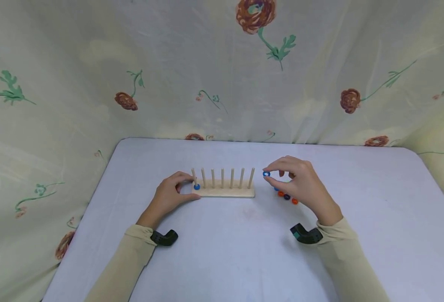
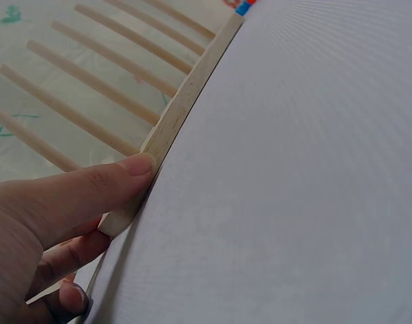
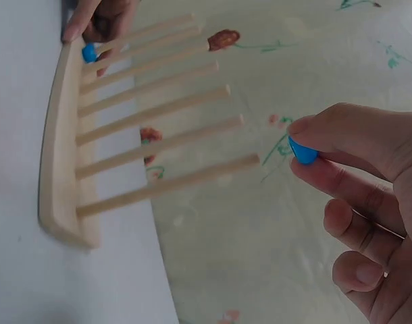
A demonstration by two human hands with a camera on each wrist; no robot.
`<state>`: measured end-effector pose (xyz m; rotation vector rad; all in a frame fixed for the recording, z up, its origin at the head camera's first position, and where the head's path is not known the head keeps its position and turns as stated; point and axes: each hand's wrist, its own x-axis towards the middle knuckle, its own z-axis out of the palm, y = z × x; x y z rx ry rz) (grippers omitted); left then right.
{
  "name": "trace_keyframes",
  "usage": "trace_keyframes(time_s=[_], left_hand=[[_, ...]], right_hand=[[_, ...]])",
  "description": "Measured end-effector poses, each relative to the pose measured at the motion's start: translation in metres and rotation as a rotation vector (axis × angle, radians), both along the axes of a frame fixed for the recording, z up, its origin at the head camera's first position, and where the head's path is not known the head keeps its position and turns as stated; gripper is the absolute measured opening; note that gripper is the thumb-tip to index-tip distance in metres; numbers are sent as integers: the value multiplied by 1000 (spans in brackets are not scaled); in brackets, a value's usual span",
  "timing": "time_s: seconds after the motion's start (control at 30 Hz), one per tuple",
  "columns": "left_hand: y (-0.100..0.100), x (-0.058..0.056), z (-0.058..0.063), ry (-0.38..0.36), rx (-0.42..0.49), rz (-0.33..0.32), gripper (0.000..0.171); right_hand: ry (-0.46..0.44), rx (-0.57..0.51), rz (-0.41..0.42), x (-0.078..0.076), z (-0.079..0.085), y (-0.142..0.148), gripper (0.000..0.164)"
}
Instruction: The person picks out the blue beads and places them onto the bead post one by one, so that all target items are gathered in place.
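A pale wooden peg board (image 1: 225, 193) with a row of several upright pegs lies on the table. My left hand (image 1: 170, 192) grips its left end, thumb along the front edge and fingers round the back. On the leftmost peg, down at the base, sits a blue ring (image 1: 197, 187). Between thumb and index finger my right hand (image 1: 299, 178) pinches another blue ring (image 3: 303, 150). It is held in the air just right of the rightmost peg (image 3: 172, 183), apart from it. The other fingers of that hand are curled and hold nothing.
Below my right hand lie several loose beads, among them an orange ring (image 1: 295, 201) and a dark ring (image 1: 287, 196); the hand partly hides the group. A white table (image 1: 222, 251) carries everything. Flower-patterned cloth (image 1: 169, 63) hangs behind its far edge.
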<state>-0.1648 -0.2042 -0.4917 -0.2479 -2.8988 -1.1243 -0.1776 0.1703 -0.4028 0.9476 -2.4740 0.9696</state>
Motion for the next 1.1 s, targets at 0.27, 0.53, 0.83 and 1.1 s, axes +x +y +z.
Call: trace_keyframes(time_s=[0.27, 0.53, 0.83, 1.1], left_hand=[[-1, 0, 0, 2, 4, -4, 57], [-1, 0, 1, 2, 10, -10, 57], [-1, -1, 0, 18, -8, -17, 56], [-1, 0, 1, 37, 10, -28, 52]], right_hand=[[-5, -71, 64, -6, 13, -36, 18], [-102, -69, 113, -11, 17, -76, 15], [-145, -41, 123, -14, 13, -115, 16], [-104, -58, 141, -15, 12, -142, 15]])
